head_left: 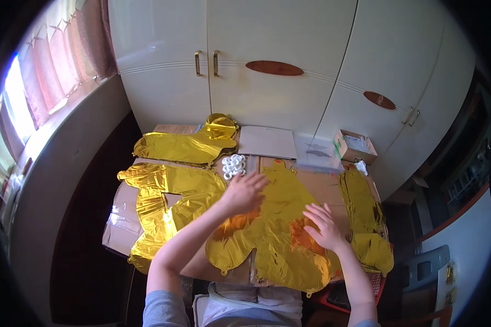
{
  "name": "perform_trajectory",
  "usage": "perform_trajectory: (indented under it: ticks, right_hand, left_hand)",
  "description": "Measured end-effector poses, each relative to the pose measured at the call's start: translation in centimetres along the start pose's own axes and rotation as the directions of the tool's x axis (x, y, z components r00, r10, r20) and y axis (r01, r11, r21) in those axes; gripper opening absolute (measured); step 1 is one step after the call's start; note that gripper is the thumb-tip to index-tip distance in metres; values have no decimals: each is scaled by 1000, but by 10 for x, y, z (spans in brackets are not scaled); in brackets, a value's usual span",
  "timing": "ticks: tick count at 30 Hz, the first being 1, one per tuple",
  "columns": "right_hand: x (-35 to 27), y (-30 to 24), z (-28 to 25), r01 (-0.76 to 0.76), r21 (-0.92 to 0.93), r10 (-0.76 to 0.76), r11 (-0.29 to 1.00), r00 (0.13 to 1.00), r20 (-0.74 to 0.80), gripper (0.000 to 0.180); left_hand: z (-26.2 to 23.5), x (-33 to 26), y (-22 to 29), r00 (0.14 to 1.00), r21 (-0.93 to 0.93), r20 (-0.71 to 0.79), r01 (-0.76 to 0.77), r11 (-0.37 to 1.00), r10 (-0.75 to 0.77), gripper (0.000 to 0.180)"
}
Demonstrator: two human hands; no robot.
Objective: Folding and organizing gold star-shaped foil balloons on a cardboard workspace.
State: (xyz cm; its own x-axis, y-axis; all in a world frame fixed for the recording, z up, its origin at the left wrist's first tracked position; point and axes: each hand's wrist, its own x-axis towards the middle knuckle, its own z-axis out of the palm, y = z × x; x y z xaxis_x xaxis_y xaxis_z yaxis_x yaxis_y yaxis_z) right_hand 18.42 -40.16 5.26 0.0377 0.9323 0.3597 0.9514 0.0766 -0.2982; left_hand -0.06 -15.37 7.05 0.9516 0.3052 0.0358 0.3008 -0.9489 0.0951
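Note:
A flat, uninflated gold foil balloon (281, 218) lies in front of me on the cardboard-covered table. My left hand (244, 194) is over its upper left part, fingers stretched out and holding nothing. Over its right side is my right hand (323, 228), fingers apart; whether either palm touches the foil I cannot tell. Just beyond my left hand sits a small heap of white plastic rings (234, 165). More flat gold foil balloons lie around: one at the left (193, 199), a stack at the far left (183, 148) and another pile at the right (364, 218).
Behind the table stand white cabinets (278, 32). Along the far edge are a grey-white flat board (267, 141), a clear plastic sheet (319, 154) and a small box (355, 146) holding clear plastic. A red basket (335, 302) is below the right edge, near a grey-blue stool (428, 267).

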Motion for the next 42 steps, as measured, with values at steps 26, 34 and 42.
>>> perform_trajectory:
  ticks: [26, 34, 42]
  right_hand:
    - [372, -86, 207, 258, -222, -178, 940, 929, 323, 17]
    - [387, -79, 201, -29, -9, 30, 1000, 980, 195, 19]
    - [397, -73, 205, -140, 120, 119, 983, 979, 168, 23]
  left_hand:
    - [63, -27, -267, 639, -566, -522, 236, 790, -565, 24]
    - [50, -33, -263, 663, -688, -386, 257, 679, -642, 27]
    - [49, -33, -257, 620, -674, -426, 269, 688, -659, 24]
